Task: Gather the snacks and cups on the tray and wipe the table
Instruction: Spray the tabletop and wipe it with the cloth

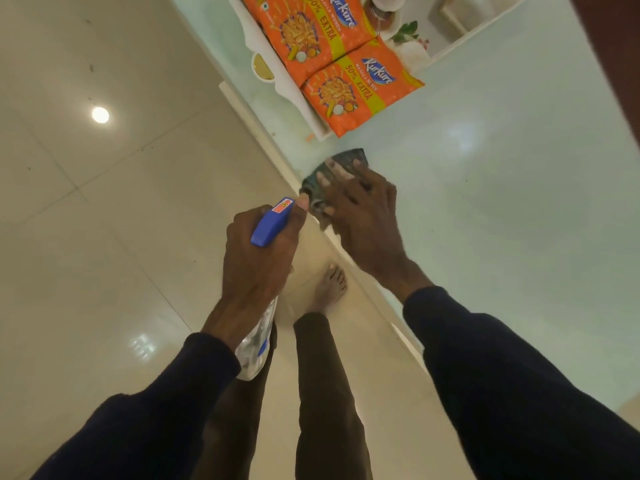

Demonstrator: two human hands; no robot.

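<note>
My right hand [363, 216] presses a dark green cloth [341, 162] flat on the pale green glass table [502, 202], close to its left edge. My left hand [259, 258] grips a clear spray bottle [256, 344] with a blue trigger head [272, 221], held over the floor just left of the table edge. The white tray [311, 116] sits at the table's far end. Two orange Kurkure snack packets [356, 95] [311, 32] lie on it, the nearer one hanging over the tray's rim. A cup [384, 8] stands further back on the tray, partly cut off.
A small white dish with a gold inside [263, 69] rests beside the tray's left rim. The shiny cream tiled floor [104, 202] lies to the left. My legs and a bare foot [332, 285] stand by the table edge. A dark shape [616, 46] fills the top right corner.
</note>
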